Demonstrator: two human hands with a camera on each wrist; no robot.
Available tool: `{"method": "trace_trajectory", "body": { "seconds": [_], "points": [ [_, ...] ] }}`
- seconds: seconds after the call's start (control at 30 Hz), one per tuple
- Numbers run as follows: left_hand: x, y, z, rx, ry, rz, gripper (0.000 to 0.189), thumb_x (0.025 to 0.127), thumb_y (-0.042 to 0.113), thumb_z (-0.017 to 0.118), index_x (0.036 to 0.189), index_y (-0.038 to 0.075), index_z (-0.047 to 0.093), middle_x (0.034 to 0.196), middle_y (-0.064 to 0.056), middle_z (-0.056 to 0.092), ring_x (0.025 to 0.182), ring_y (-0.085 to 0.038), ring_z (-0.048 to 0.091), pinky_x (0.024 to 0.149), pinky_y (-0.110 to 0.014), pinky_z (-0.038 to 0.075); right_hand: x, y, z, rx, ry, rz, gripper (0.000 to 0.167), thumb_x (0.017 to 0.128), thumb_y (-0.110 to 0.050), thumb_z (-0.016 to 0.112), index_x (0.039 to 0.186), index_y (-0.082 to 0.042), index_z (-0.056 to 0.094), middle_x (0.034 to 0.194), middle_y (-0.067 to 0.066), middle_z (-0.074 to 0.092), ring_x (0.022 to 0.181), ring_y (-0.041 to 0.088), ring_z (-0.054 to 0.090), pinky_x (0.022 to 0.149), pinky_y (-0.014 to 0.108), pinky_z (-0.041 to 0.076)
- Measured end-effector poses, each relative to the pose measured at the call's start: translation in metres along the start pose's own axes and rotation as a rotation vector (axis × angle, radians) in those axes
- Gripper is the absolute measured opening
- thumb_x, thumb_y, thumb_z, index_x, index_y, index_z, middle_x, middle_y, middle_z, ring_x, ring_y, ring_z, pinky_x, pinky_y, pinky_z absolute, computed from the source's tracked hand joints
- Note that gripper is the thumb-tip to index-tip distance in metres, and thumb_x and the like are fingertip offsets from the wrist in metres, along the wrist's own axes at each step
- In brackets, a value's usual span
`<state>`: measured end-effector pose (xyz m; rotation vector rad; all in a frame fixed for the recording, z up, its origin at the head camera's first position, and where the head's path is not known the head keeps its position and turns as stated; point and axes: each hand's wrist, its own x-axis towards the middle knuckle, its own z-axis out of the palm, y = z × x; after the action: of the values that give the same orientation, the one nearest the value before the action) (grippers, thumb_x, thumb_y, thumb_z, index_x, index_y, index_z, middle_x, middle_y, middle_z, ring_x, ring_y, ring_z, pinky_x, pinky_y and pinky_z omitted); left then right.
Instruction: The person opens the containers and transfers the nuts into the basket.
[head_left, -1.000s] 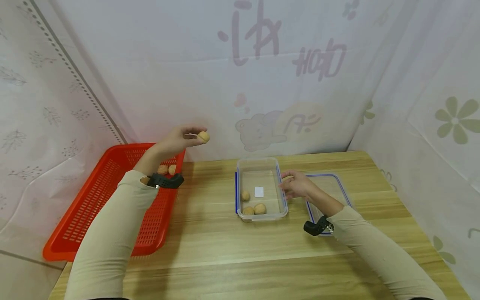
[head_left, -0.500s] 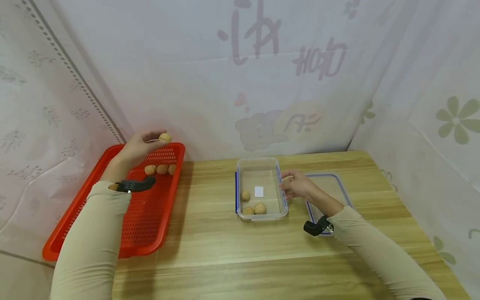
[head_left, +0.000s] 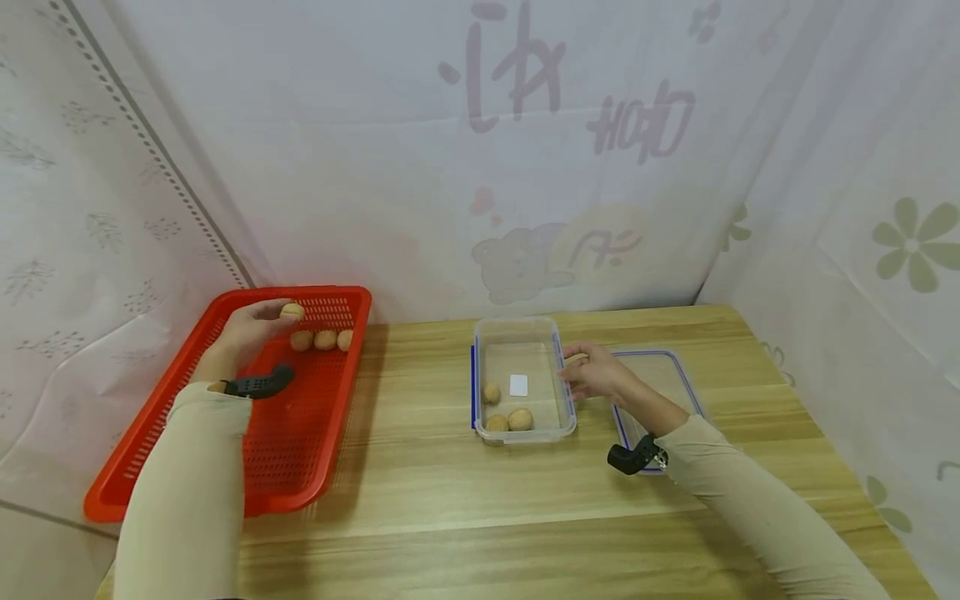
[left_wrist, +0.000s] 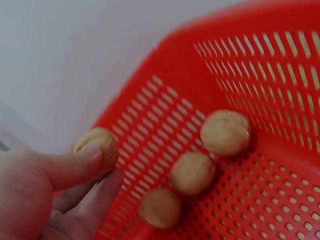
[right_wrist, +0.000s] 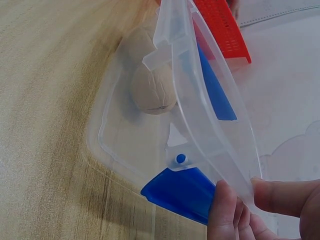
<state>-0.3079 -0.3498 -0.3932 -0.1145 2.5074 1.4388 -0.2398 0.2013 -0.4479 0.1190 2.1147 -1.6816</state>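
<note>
A walnut (head_left: 292, 311) is pinched between the thumb and fingers of my left hand (head_left: 246, 332), over the far end of the red plastic basket (head_left: 341, 421). In the left wrist view three more walnuts (left_wrist: 192, 173) lie in a row on the basket floor beside that hand. My right hand (head_left: 596, 372) holds the right side of a clear food container (head_left: 528, 436). Its thumb and fingers pinch the rim near a blue clip (right_wrist: 182, 192) in the right wrist view. Three walnuts (head_left: 520, 419) sit inside the container, towards its near left.
A clear lid with a blue seal (head_left: 663, 367) lies on the wooden table (head_left: 420, 492), right of the container and partly under my right forearm. A printed curtain (head_left: 420, 167) hangs behind the table and along both sides.
My left hand has moved left and down with the walnut, from between basket and container to over the basket's far end. The right hand and the container have stayed put.
</note>
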Motion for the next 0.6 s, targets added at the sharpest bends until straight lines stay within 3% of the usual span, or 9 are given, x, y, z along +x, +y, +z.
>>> {"method": "trace_trajectory", "body": {
  "seconds": [0.23, 0.43, 0.6],
  "points": [
    [0.001, -0.020, 0.004, -0.063, 0.127, -0.106, 0.069, 0.108, 0.031, 0.050, 0.162, 0.002, 0.018, 0.164, -0.027, 0.018, 0.148, -0.046, 0.021, 0.119, -0.059, 0.024, 0.000, 0.000, 0.000, -0.003, 0.000, 0.003, 0.046, 0.099, 0.001, 0.061, 0.140, 0.006, 0.040, 0.106, 0.019, 0.062, 0.083, 0.021, 0.065, 0.065, 0.030, 0.060],
    [0.007, -0.032, 0.010, -0.171, 0.277, -0.212, 0.072, 0.104, 0.031, 0.057, 0.161, 0.003, 0.024, 0.154, -0.019, 0.038, 0.147, -0.037, 0.029, 0.120, -0.050, 0.029, 0.000, 0.000, -0.001, -0.003, -0.004, 0.004, 0.047, 0.099, 0.000, 0.061, 0.141, 0.006, 0.040, 0.104, 0.016, 0.061, 0.085, 0.022, 0.064, 0.066, 0.030, 0.060],
    [0.014, -0.039, 0.013, -0.196, 0.381, -0.251, 0.065, 0.102, 0.022, 0.060, 0.158, 0.002, 0.034, 0.137, -0.009, 0.046, 0.144, -0.033, 0.032, 0.119, -0.045, 0.031, -0.001, 0.000, -0.001, -0.016, -0.006, 0.002, 0.048, 0.100, -0.002, 0.062, 0.142, 0.006, 0.040, 0.103, 0.014, 0.060, 0.086, 0.022, 0.063, 0.067, 0.030, 0.061]
  ]
}}
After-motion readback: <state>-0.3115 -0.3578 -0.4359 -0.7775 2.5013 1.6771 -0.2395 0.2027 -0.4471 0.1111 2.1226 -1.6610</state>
